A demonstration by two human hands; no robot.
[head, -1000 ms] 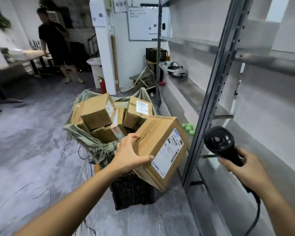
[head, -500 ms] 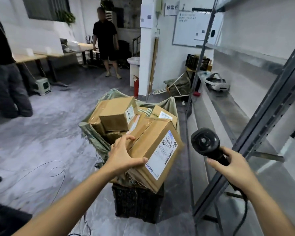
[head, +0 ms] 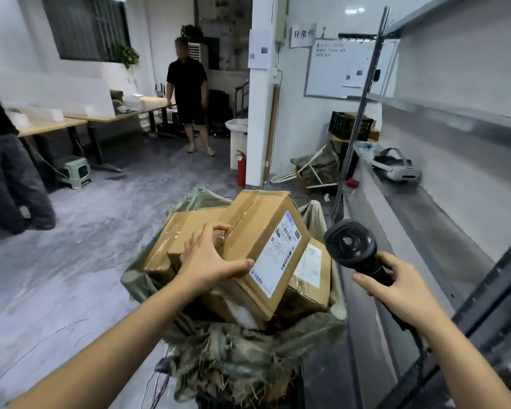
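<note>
Cardboard box point(head: 260, 231) held tilted above the open woven sack point(head: 242, 358), with a scanner beside it.

On the left, the left hand point(head: 210, 261) grips the box at its near left corner: the fingers curl over the taped top and the thumb lies along the side face, with its tip at the lower corner of the label point(head: 278, 255). The box is plain brown with clear tape along the top seam and slightly dented edges. Its white label, with barcodes and a blue strip, is on the face turned to the right. The box sits over the other parcels point(head: 186, 231), nearer the sack's right rim. Just to the right, not touching the box, is the black barcode scanner point(head: 351, 249). The right hand point(head: 404, 293) is wrapped round its handle, and a cable hangs below.
</note>
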